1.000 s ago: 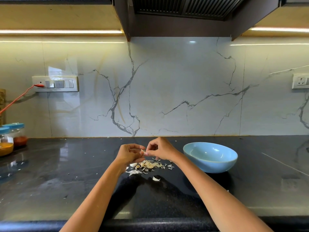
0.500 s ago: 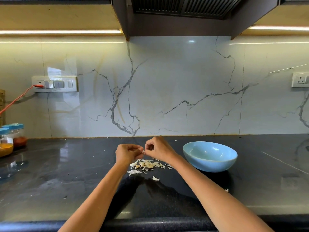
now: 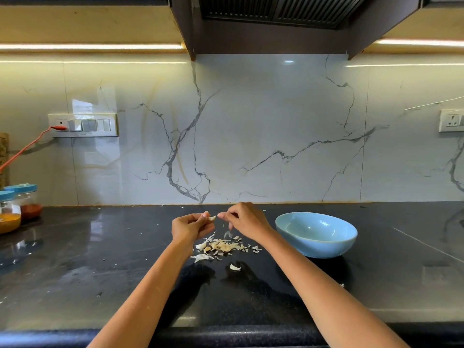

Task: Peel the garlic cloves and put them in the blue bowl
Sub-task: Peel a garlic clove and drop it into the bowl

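Note:
My left hand (image 3: 192,226) pinches a pale garlic clove (image 3: 212,218) at its fingertips, above the black counter. My right hand (image 3: 244,218) is just right of it with fingers curled, a small gap between them. A thin piece of skin (image 3: 227,233) is blurred in the air below my right hand; whether the fingers still hold any skin I cannot tell. Beneath both hands lies a pile of garlic skins and cloves (image 3: 223,246). The blue bowl (image 3: 316,234) stands on the counter to the right of my right hand, and its visible inside looks bare.
One loose clove or skin piece (image 3: 235,267) lies nearer me on the counter. Two blue-lidded spice jars (image 3: 17,208) stand at the far left. An orange cable (image 3: 27,146) runs from the wall switch panel. The counter's front edge (image 3: 226,334) is close below.
My hands, touching at the clove before, have drawn slightly apart. A strip of skin has come off and is falling under my right hand.

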